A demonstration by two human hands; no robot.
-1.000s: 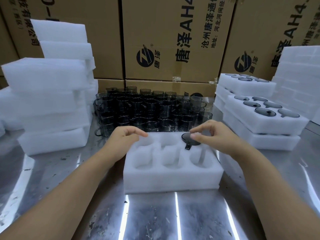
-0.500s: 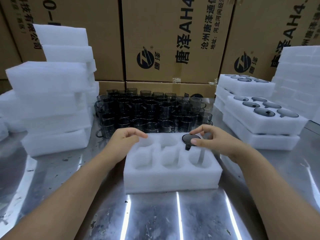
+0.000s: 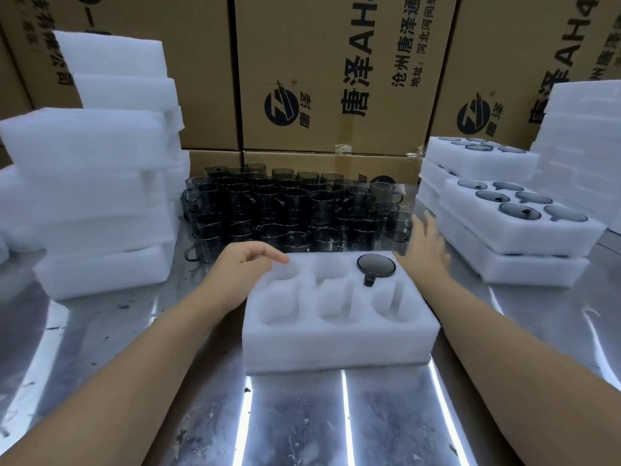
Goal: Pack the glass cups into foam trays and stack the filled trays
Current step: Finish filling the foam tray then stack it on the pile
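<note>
A white foam tray (image 3: 339,344) with several round pockets lies on the steel table in front of me. One dark glass cup (image 3: 376,266) sits upside down in its far right pocket, handle toward me. My left hand (image 3: 242,265) rests on the tray's far left corner, fingers loosely curled, holding nothing. My right hand (image 3: 426,245) is beyond the tray's far right corner, fingers straight and spread, empty, near the block of dark glass cups (image 3: 289,210) that stands behind the tray.
Empty foam trays (image 3: 90,183) are piled at the left. Filled trays (image 3: 517,227) are stacked at the right, with more white foam (image 3: 584,146) behind them. Printed cardboard boxes (image 3: 336,72) wall off the back. The steel table (image 3: 302,418) is bare near me.
My right hand let go of the cup, which now sits in the far right pocket, and moved away toward the loose cups. The left hand stayed on the tray's corner.
</note>
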